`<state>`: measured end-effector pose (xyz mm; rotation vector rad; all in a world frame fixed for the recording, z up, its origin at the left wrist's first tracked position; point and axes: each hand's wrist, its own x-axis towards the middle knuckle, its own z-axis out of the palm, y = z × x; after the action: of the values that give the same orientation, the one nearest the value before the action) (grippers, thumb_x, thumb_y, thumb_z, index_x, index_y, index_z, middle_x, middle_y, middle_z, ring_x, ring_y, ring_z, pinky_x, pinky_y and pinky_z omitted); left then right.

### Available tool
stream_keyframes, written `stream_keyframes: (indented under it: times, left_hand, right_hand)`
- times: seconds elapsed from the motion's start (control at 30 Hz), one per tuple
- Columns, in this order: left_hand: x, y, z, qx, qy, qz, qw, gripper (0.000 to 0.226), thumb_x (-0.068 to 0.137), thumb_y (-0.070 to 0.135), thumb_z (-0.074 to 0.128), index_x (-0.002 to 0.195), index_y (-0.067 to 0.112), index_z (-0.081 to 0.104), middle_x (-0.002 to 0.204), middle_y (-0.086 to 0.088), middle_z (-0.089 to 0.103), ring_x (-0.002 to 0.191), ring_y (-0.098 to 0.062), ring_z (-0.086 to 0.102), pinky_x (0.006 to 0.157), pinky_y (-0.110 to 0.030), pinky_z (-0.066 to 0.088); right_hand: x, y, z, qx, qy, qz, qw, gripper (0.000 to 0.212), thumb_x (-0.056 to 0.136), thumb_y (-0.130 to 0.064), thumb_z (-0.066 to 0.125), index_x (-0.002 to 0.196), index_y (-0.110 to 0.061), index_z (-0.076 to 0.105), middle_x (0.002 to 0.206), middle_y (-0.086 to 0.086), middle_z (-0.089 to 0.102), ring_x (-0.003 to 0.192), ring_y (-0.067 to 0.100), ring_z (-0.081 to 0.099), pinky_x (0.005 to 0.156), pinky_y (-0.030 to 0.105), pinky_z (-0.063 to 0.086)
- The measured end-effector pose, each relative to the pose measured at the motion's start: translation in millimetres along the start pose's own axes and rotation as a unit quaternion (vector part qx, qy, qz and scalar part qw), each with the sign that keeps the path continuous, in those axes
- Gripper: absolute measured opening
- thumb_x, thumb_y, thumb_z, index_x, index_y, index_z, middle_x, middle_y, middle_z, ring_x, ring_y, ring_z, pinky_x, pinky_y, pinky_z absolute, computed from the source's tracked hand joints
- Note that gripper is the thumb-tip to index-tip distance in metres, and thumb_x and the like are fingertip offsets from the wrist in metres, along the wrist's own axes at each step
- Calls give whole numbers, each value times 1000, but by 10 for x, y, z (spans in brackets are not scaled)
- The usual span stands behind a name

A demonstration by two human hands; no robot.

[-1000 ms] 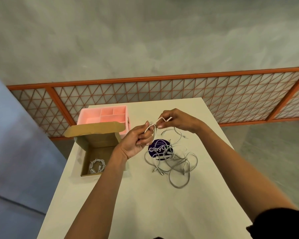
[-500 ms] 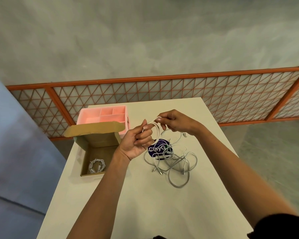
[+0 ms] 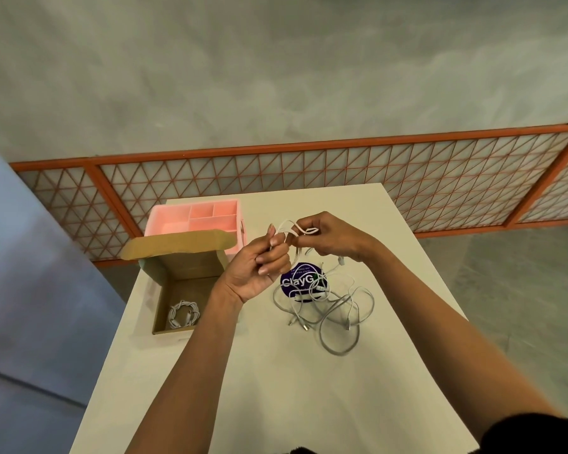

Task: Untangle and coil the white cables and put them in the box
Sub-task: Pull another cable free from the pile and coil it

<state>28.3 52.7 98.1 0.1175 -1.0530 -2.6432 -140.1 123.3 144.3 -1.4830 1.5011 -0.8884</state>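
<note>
White cable [image 3: 284, 223] hung above the tangle [image 3: 327, 304], left hand [image 3: 259, 267] curled round its loops, right hand [image 3: 328, 237] pinching a bend. Even, taut turns would coil best; the box [image 3: 191, 268] sat left.

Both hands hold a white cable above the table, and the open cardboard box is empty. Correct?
Not quite. The head view shows the cardboard box holds one coiled cable. The left hand and right hand do hold a white cable above the table.
</note>
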Motion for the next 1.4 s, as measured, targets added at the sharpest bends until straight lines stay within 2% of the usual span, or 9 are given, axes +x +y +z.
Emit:
stream_keyframes:
  times: [0.1,0.2,0.3,0.4,0.5,0.67,0.93,1.17,1.4]
  left_hand:
    - [-5,-15,-48,18,6,8,1000,27,93,34,55,72,17,54,49,8,23,40,-5,29,81,-23,51]
    - [-30,-7,-112,19,18,2,1000,27,88,37,63,71,18,55,52,8,22,44,-7,23,86,-21,44]
    - [-36,-12,-96,1,24,10,1000,31,92,38,56,69,18,54,52,7,22,44,-6,23,83,-21,35]
    - [-31,-4,-37,-35,54,28,998,44,97,38,34,64,17,52,50,8,19,39,-7,17,65,-18,47]
    - [-8,39,-7,-42,35,42,998,38,95,37,45,64,16,54,48,8,21,36,-7,18,50,-15,41]
    - [-23,75,16,21,25,32,999,35,83,39,68,62,16,53,45,7,21,32,-3,26,56,-18,46]
    - [-4,0,95,87,28,38,995,44,93,45,45,58,18,45,44,10,34,38,-4,34,78,-25,51]
    - [14,-2,169,83,74,54,992,50,100,32,32,53,19,42,42,11,30,34,1,26,49,-17,36]
    - [15,-5,154,142,110,54,982,48,100,34,35,54,19,40,45,9,27,36,-2,23,49,-18,33]
  right_hand:
    - [-22,-7,-22,0,-6,-5,1000,25,96,-9,50,81,-12,69,51,-10,43,47,8,27,49,23,25]
    - [-43,15,-44,30,-40,-1,999,25,99,-13,47,85,-10,67,49,-10,38,47,8,29,50,21,27]
    - [-32,69,-30,88,-69,6,994,25,101,-18,45,88,-8,63,53,-4,37,48,8,31,50,18,29]
    - [-17,117,-1,158,-96,6,983,27,102,-21,40,93,-5,59,58,1,41,50,8,32,50,17,29]
    - [-2,141,62,253,-108,5,961,25,102,-18,36,90,-8,55,80,9,49,51,5,34,47,14,32]
    - [-5,92,17,239,-91,14,967,29,102,-19,37,79,-10,53,75,2,55,45,4,28,44,14,25]
    - [4,74,15,265,-19,39,963,35,98,-22,45,64,-13,42,57,-2,45,39,4,21,38,14,18]
    - [-3,58,29,260,-40,51,963,32,97,-31,48,72,-14,58,55,-1,50,40,4,22,40,17,14]
    - [-36,51,16,244,-51,65,966,34,100,-30,43,67,-18,42,59,-7,43,44,3,19,44,19,12]
